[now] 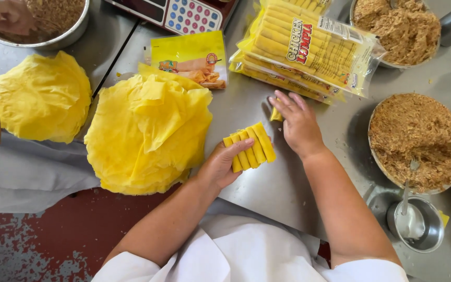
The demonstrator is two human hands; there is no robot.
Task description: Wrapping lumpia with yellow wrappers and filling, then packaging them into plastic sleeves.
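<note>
White short sleeves, bare forearms

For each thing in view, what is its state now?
Left hand: palm up, holding a row of small yellow rolls.
Right hand: flat on the grey metal table, touching one yellow piece.
Round yellow wrapper stack: loose, top sheets crumpled.
Clear packs of rolls: filled, stacked.

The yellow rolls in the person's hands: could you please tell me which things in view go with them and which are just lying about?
In hand:
- left hand holding yellow rolls
- right hand on another roll
- wrapper stack
- filling bowl
- packed rolls

Lying about:
- scale keypad
- small cup
- printed label
</note>
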